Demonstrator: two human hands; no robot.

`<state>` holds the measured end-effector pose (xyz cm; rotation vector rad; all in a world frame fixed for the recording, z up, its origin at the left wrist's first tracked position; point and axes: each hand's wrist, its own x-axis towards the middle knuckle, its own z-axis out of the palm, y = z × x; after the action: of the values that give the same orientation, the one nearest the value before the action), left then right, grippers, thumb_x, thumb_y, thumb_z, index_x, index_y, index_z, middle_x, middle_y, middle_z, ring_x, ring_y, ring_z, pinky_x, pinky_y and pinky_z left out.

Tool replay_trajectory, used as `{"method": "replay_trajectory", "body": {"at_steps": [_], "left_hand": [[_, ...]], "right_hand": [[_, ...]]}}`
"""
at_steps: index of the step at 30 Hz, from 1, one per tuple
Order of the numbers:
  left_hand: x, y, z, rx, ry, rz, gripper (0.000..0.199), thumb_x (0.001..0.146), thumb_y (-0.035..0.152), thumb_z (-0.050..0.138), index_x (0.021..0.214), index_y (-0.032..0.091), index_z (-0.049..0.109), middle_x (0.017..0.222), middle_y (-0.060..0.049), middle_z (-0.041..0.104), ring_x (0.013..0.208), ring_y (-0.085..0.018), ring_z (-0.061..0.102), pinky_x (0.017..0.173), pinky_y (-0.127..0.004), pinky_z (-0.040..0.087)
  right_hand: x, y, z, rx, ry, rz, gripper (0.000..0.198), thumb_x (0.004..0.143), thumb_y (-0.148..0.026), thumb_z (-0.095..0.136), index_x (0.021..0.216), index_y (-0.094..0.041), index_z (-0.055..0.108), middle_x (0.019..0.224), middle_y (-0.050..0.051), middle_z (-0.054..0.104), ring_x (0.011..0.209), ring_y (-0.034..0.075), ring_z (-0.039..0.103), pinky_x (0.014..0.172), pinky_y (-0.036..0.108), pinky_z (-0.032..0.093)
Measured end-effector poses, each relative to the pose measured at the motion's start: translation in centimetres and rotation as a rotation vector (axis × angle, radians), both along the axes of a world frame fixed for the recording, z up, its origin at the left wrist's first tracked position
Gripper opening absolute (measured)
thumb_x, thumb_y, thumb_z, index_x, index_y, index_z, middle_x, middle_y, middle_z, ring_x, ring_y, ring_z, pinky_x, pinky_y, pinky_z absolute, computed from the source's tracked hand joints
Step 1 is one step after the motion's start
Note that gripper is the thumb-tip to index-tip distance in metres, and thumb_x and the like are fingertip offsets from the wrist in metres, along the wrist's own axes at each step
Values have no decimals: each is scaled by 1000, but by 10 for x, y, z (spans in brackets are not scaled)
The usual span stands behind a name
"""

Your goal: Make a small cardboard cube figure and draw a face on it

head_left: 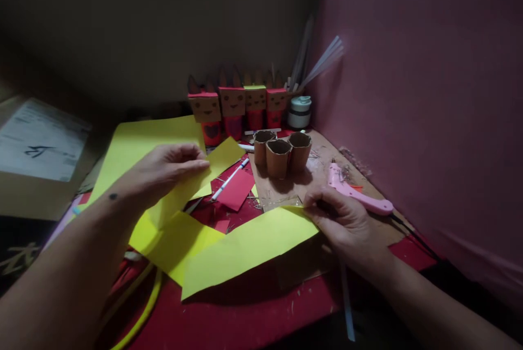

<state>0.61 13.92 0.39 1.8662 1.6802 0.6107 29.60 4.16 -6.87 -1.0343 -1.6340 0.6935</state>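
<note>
My right hand pinches one corner of a long strip of yellow paper, which slants down to the left above the table. My left hand is closed, thumb against fingers, on another piece of yellow paper that hangs below it, slightly blurred. Under that lies a further yellow sheet. Between my hands are a white marker pen and a red paper piece. Beyond my right hand, three cardboard tubes stand upright, close together.
Several cardboard figures with faces line the back beside a pale lidded jar. A pink glue gun with a black cord lies right, by the wall. Clear sticks stand behind. A large yellow sheet and yellow-handled tool are left.
</note>
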Motion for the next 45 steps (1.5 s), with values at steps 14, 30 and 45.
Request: {"method": "replay_trajectory", "body": {"at_steps": [14,30,45], "left_hand": [[66,-17,6,-167,-243,-445,22,80,34,67,65,20,58,56,5,51,49,-8,43,44,-19,33],[58,-21,1,-105,-198,-429,17,81,34,67,71,22,62,54,6,53,46,-9,46,43,-20,35],[62,-30,10,-114,-246,-316,20,74,39,71,66,21,63,57,3,56,49,-11,47,44,-22,35]], "right_hand": [[-2,-2,-2,-14,-1,-20,14,92,-11,55,86,-23,60,81,0,60,76,15,57,70,29,47],[-4,-2,-2,2,7,-31,14,91,-10,56,85,-23,59,82,0,60,78,15,57,73,29,47],[-3,-1,-4,4,2,-28,14,91,-11,55,86,-23,59,86,1,62,81,16,59,75,31,49]]}}
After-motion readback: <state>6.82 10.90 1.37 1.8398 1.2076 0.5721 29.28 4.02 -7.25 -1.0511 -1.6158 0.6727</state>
